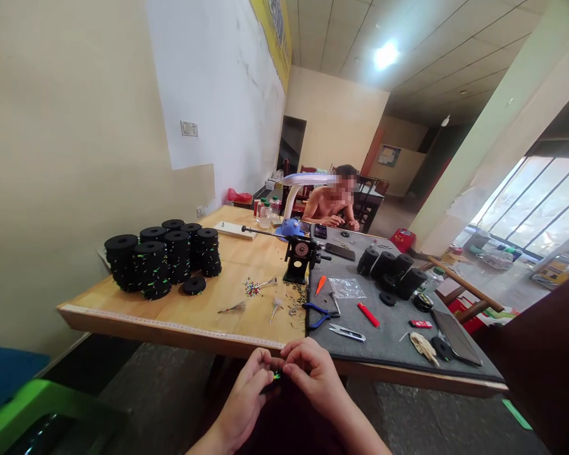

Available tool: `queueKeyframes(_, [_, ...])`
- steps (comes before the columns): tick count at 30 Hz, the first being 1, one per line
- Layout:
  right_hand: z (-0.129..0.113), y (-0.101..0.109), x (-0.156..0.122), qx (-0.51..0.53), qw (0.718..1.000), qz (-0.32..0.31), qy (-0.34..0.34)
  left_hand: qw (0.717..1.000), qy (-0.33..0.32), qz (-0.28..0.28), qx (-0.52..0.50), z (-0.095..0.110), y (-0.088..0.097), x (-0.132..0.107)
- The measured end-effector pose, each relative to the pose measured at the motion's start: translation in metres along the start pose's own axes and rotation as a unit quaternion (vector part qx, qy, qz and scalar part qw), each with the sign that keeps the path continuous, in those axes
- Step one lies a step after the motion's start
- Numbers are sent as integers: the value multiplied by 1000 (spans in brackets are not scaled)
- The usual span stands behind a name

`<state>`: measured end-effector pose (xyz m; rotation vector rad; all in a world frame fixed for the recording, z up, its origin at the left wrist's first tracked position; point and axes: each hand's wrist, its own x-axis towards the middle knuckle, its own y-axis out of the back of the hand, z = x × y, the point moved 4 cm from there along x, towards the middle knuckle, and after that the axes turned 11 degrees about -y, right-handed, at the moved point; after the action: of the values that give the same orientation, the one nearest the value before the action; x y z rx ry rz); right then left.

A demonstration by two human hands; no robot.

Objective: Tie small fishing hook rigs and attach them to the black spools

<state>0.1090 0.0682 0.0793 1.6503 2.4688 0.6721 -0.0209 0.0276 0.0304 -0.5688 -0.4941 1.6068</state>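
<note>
Before the worktop (183,311), left hand (252,387) pinches a green bit (277,376) — right hand (312,373) close in, grip unclear — with pliers (330,315) on the worktop

The left grip (250,385) and right grip (312,368) hide most of a small dark piece (270,387) with a green bit (277,376), its shape unclear. Beyond them, the beads (252,288) on the counter (180,311) are too small to count. Left of the left grip, a green chair (42,393) runs off the frame's edge.
</note>
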Motion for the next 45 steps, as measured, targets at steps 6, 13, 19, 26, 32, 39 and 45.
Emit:
queueKeyframes(6, [5,-6,-9,54,997,28,-40,1000,-8,-15,-2,0,0,0])
queueKeyframes(13, [20,-17,-15,122,987,8,-101,996,-33,-69,-34,-3,-4,3])
queueKeyframes(19, [4,-5,-19,-13,1000,24,-11,989,23,-118,89,-3,-7,4])
queueKeyframes(26, [26,-5,-18,137,980,-23,-145,987,36,-142,57,-8,-15,3])
queueKeyframes(32, [27,-5,-20,134,980,-9,-149,986,28,-153,66,-11,-20,0])
queueKeyframes(39, [28,-7,-21,135,980,-4,-149,978,-22,-148,146,-18,-9,5])
queueKeyframes(45, [30,-1,-20,163,973,19,-165,976,-41,-143,159,-18,-5,4])
